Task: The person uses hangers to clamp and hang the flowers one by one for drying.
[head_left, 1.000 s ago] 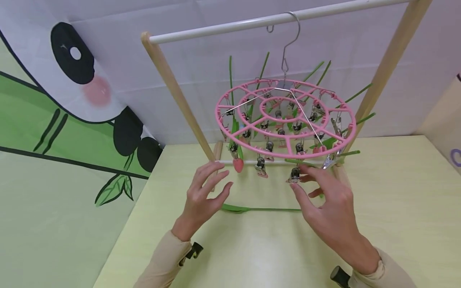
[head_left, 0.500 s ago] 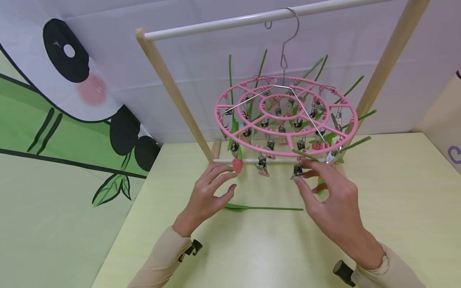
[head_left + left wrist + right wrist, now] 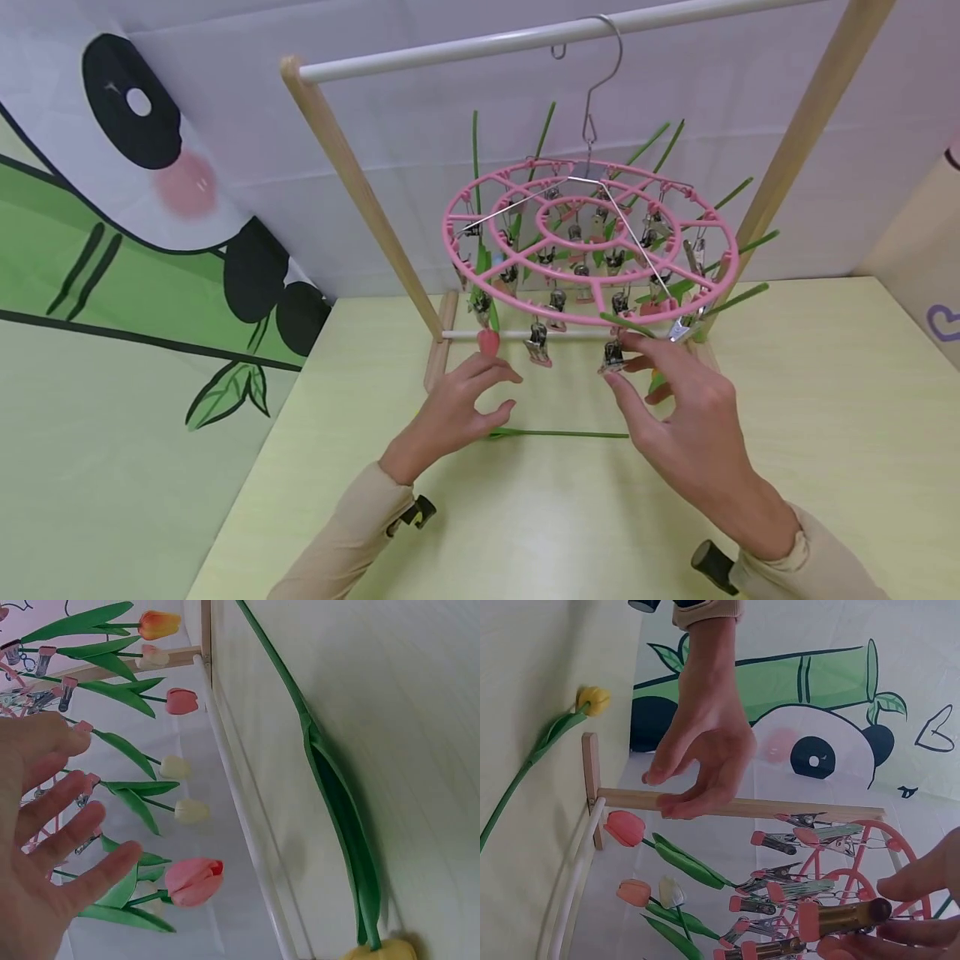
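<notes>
A pink round clip hanger [image 3: 597, 298] hangs by a metal hook, with small metal clips all round it. My right hand [image 3: 686, 425] pinches one front clip [image 3: 847, 919] between thumb and fingers; no flower shows in its pink tips. Several artificial tulips hang bloom-down from other clips, a pink tulip [image 3: 193, 883] among them. My left hand [image 3: 457, 400] holds nothing, its fingers loosely bent, just below a hanging pink bloom [image 3: 488, 341]. Beneath it a yellow tulip [image 3: 594, 700] lies on the table, its green stem [image 3: 562, 433] pointing right; in the head view the hand hides its bloom.
A white rod [image 3: 465, 57] on wooden posts [image 3: 363, 200] carries the hanger. A thinner white bar [image 3: 240, 795] crosses low behind the lying tulip. A cloth with a panda drawing covers the wall at left and back.
My left hand has moved down and to the right, towards the lying tulip, with its fingers still unclosed. My right hand keeps its pinch on the clip, nearly in place.
</notes>
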Action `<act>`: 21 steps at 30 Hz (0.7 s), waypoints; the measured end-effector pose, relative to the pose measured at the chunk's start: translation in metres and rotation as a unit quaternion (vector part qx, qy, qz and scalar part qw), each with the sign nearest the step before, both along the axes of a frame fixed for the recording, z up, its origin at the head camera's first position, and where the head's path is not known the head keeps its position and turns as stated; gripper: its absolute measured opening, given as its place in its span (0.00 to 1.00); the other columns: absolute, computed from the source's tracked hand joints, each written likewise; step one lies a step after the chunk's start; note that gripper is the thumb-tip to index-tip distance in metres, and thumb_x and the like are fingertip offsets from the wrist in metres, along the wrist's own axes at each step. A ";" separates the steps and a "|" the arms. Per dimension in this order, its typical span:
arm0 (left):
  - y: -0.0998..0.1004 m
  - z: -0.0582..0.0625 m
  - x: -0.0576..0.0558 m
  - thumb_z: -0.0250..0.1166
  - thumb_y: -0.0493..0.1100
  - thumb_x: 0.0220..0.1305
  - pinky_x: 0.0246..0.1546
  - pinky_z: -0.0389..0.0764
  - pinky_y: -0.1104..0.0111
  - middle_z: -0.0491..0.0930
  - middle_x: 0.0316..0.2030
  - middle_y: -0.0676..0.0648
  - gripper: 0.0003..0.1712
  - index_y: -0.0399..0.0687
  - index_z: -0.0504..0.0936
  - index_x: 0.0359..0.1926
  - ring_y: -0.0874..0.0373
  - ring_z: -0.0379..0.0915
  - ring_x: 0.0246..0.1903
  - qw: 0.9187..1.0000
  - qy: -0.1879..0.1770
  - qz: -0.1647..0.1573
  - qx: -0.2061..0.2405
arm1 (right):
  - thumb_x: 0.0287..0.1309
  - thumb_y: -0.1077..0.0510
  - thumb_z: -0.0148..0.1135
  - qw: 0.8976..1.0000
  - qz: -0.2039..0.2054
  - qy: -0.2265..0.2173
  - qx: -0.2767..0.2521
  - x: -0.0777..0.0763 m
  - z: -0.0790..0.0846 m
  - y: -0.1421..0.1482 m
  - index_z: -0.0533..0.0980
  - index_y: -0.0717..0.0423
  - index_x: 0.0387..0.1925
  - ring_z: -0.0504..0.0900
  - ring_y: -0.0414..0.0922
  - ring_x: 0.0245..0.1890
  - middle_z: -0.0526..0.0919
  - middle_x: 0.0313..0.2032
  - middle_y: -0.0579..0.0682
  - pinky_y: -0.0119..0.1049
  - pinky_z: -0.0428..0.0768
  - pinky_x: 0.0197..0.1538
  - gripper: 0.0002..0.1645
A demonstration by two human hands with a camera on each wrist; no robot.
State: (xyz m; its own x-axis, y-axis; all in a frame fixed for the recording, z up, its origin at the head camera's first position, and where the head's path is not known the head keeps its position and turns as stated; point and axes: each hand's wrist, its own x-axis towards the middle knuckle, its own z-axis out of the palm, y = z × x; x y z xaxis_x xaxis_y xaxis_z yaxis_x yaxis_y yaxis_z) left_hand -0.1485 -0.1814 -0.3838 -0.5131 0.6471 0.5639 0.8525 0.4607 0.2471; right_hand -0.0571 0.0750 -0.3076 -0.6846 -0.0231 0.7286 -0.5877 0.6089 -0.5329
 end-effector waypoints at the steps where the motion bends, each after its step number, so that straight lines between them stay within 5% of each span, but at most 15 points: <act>1: 0.002 -0.001 0.000 0.69 0.38 0.50 0.41 0.79 0.71 0.78 0.41 0.52 0.13 0.49 0.81 0.40 0.60 0.74 0.44 1.000 -0.013 0.009 -0.013 | 0.42 0.68 0.72 1.000 -0.003 0.000 0.002 0.000 0.000 0.000 0.79 0.59 0.49 0.81 0.42 0.33 0.84 0.41 0.51 0.24 0.76 0.24 0.27; 5: 0.007 -0.004 0.001 0.69 0.42 0.53 0.33 0.79 0.71 0.78 0.42 0.54 0.13 0.53 0.82 0.41 0.62 0.74 0.43 0.992 -0.088 0.043 -0.080 | 0.42 0.67 0.72 1.000 -0.011 0.003 0.013 0.001 0.000 0.001 0.79 0.58 0.50 0.82 0.42 0.34 0.85 0.42 0.50 0.25 0.76 0.23 0.27; 12: 0.013 -0.014 -0.002 0.65 0.43 0.56 0.33 0.78 0.65 0.80 0.41 0.52 0.14 0.50 0.82 0.45 0.57 0.76 0.41 0.961 -0.204 0.053 -0.178 | 0.42 0.68 0.72 1.000 -0.013 0.004 0.015 0.002 -0.001 0.004 0.79 0.60 0.48 0.84 0.43 0.34 0.85 0.42 0.50 0.26 0.77 0.22 0.26; 16: 0.012 -0.022 -0.004 0.65 0.41 0.54 0.30 0.77 0.66 0.80 0.39 0.52 0.14 0.49 0.81 0.43 0.58 0.76 0.39 0.947 -0.222 0.066 -0.223 | 0.43 0.68 0.72 1.000 -0.011 -0.002 0.018 0.002 -0.002 0.005 0.79 0.60 0.46 0.84 0.42 0.34 0.85 0.42 0.49 0.26 0.77 0.23 0.24; 21: 0.009 -0.034 -0.008 0.65 0.39 0.49 0.25 0.74 0.69 0.79 0.34 0.55 0.12 0.51 0.80 0.38 0.62 0.73 0.33 0.938 -0.213 0.090 -0.257 | 0.43 0.68 0.72 1.000 -0.014 -0.011 0.024 0.002 -0.004 0.008 0.79 0.60 0.46 0.84 0.42 0.34 0.85 0.41 0.49 0.26 0.77 0.23 0.23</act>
State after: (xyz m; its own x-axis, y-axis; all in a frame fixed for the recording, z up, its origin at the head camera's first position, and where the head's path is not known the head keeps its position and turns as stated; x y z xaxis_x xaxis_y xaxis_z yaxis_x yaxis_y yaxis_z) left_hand -0.1562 -0.1722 -0.4177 -0.7489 0.6578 -0.0801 0.6228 0.7400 0.2540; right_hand -0.0553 0.0828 -0.3116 -0.7006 -0.0390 0.7124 -0.5596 0.6496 -0.5147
